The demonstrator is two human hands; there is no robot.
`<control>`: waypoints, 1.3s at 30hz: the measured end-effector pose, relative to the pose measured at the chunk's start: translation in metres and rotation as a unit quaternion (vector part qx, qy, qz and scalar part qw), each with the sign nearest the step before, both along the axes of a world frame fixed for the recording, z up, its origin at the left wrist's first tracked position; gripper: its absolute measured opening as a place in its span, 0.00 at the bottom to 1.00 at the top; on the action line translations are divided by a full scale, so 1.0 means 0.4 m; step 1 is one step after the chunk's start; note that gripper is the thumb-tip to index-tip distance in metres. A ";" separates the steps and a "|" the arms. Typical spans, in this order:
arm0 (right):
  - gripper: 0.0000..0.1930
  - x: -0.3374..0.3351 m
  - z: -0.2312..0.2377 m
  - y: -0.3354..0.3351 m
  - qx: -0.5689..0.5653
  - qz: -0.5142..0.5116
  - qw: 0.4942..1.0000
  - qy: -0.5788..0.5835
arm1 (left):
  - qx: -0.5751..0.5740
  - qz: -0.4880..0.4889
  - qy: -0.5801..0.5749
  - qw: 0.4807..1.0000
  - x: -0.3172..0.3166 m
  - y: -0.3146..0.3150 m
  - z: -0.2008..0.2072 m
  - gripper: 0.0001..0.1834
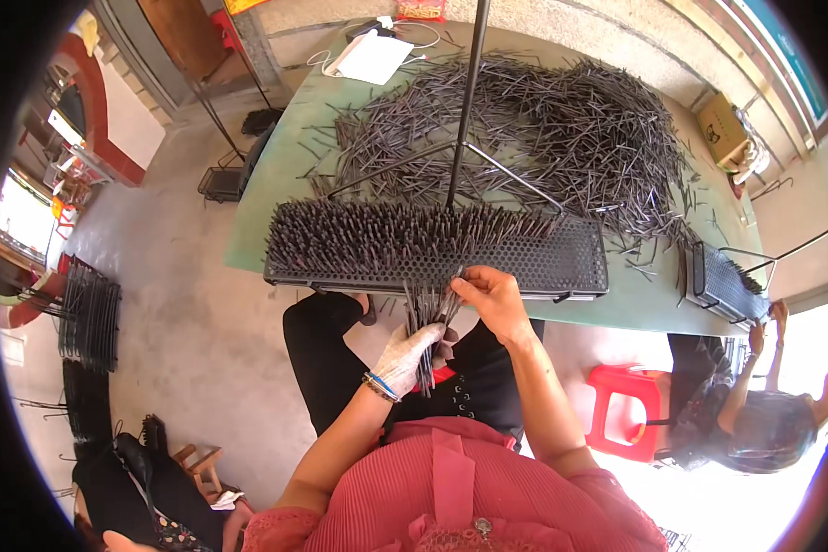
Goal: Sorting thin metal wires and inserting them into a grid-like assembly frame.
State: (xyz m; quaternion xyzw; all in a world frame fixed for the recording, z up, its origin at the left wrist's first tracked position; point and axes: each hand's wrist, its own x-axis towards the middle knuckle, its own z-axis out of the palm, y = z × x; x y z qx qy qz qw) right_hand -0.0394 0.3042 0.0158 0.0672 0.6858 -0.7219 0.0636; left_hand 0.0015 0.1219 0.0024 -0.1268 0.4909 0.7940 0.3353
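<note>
Wearing a pale glove, my left hand (408, 357) is closed round a bundle of thin dark sticks (425, 308) in front of the table edge. My bare right hand (493, 302) pinches at the top of that bundle, thumb and finger together on a stick. Just beyond both hands lies a long black perforated rack (575, 267) with a tall upright rod (469, 101). Dark sticks (359, 241) stand upright in its holes over the left and middle; bare holes show at its right end and along the near edge.
A big heap of loose sticks (607, 138) covers the green table (276, 175). White papers (370, 57) lie at the back left. On the right, another person's hands (768, 322) are at a second rack (727, 281). A red stool (627, 409) stands near, a cardboard box (722, 129) behind.
</note>
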 end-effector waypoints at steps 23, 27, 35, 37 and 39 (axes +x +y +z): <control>0.10 -0.113 0.007 0.002 0.167 -0.150 0.943 0.245 | 0.057 -0.017 -0.030 0.998 -0.015 -0.022 -0.035 0.16; 0.10 -0.105 0.001 -0.006 0.161 -0.170 0.938 0.255 | 0.053 -0.034 -0.032 0.997 -0.017 -0.021 -0.039 0.16; 0.08 -0.104 0.022 0.016 0.214 -0.112 0.931 0.274 | 0.052 -0.038 -0.036 0.997 -0.019 -0.018 -0.040 0.16; 0.07 -0.105 0.037 0.025 0.256 -0.091 0.919 0.285 | 0.050 -0.036 -0.037 0.997 -0.019 -0.018 -0.036 0.16; 0.07 -0.110 0.042 0.031 0.298 -0.070 0.905 0.296 | 0.046 -0.037 -0.034 0.998 -0.020 -0.018 -0.041 0.16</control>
